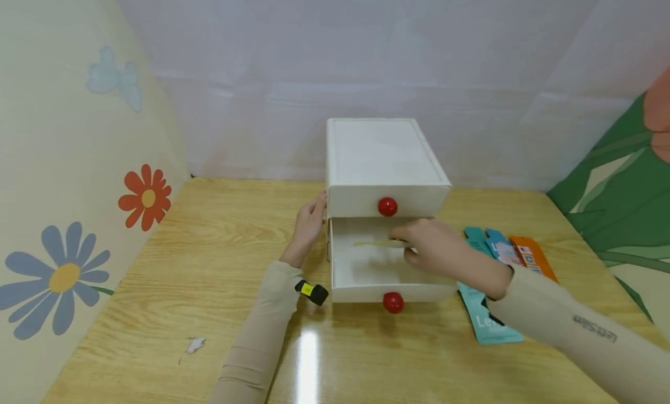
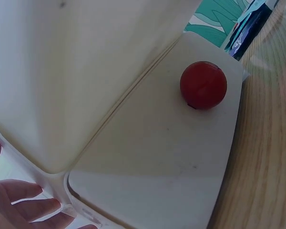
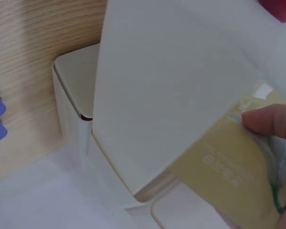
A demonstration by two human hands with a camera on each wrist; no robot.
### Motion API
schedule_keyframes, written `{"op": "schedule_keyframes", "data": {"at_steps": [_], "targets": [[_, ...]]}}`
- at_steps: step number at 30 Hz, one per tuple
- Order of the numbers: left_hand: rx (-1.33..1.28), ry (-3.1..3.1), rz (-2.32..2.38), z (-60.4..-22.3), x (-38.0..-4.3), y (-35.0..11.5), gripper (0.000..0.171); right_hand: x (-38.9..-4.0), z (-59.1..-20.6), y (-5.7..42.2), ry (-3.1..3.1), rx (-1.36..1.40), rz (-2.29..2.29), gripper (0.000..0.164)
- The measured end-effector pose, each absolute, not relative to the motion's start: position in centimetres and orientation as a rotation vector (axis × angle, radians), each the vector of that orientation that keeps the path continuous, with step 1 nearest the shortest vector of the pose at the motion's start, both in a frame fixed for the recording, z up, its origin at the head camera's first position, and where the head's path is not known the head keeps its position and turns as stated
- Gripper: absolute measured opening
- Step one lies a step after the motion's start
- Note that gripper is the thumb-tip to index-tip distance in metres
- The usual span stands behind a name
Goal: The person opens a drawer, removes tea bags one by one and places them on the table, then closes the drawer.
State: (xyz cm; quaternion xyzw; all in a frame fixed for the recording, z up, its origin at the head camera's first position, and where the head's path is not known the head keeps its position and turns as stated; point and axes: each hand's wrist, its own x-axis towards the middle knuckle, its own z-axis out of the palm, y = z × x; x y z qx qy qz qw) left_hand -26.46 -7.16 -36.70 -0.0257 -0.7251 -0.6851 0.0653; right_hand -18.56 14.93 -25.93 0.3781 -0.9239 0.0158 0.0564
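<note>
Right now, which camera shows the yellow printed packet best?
The right wrist view: the yellow printed packet shows its broad side and white lettering, pinched by the right hand. The head view shows only a thin strip; the left wrist view, none.

Head view is reading fairly bright and even. Vertical glare streak is blowing out white on the near tabletop (image 1: 307,366). Soft shadow is falling just below the lower drawer (image 1: 361,295). Right hand (image 1: 439,250) and yellow packet (image 1: 378,243) are coming out slightly smeared. Left wrist view is running dimmer and greyer; the red knob (image 2: 203,85) is looking dull. Right wrist view is looking hazy, low contrast, packet lettering showing pale and soft.
</note>
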Motion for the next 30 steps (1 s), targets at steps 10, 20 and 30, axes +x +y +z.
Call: {"op": "schedule_keyframes", "data": {"at_steps": [10, 20, 30], "targets": [[-0.077, -2.178, -2.074, -36.7, -26.6, -7.3, 0.045, -16.9, -24.0, 16.4, -2.794, 1.071, 0.137, 0.032], [-0.058, -2.171, -2.081, -37.0, -26.7, -7.3, 0.043, -16.2, -23.3, 19.0, -2.808, 0.989, 0.242, 0.034], [-0.046, -2.17, -2.08, -36.8, -26.7, -7.3, 0.043, -15.3, -24.0, 23.2, -2.82, 0.857, 0.476, 0.041]]}}
